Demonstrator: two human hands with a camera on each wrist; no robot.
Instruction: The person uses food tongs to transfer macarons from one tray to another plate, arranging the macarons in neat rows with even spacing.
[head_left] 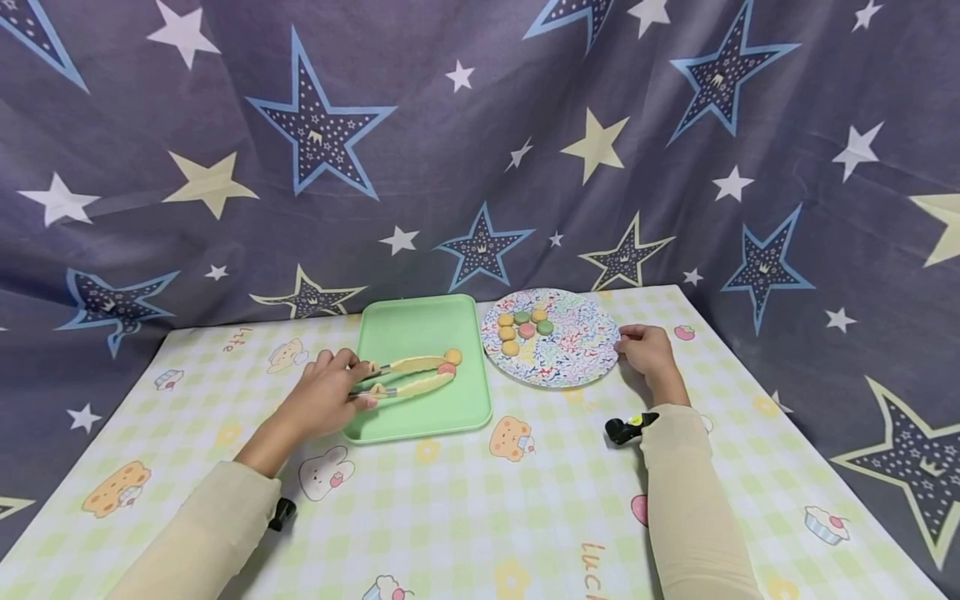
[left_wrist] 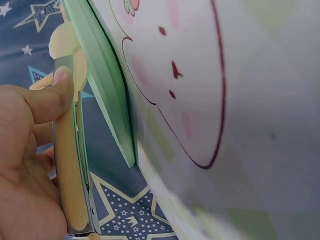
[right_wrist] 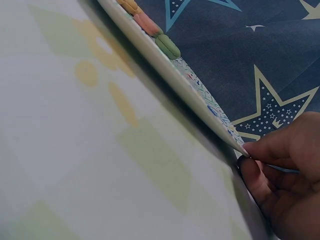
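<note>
My left hand (head_left: 326, 392) grips a pair of tongs (head_left: 412, 385) with cream tips, their arms spread over the green tray (head_left: 420, 425). At the tips are a pink macaron (head_left: 446, 369) and a yellow macaron (head_left: 453, 357); whether the tips squeeze either one I cannot tell. In the left wrist view the thumb lies on the tongs' metal-edged yellow handle (left_wrist: 70, 170). My right hand (head_left: 648, 354) pinches the right rim of a speckled plate (head_left: 577, 358) between thumb and fingers. Several yellow, green and pink macarons (head_left: 527, 330) sit on the plate's left part.
A pastel checked tablecloth (head_left: 465, 517) printed with cartoon figures covers the table. Behind it hangs a dark star-patterned curtain (head_left: 420, 167). The plate stands just right of the tray. Black wrist devices show at the right cuff (head_left: 682, 425) and the left cuff (head_left: 247, 487).
</note>
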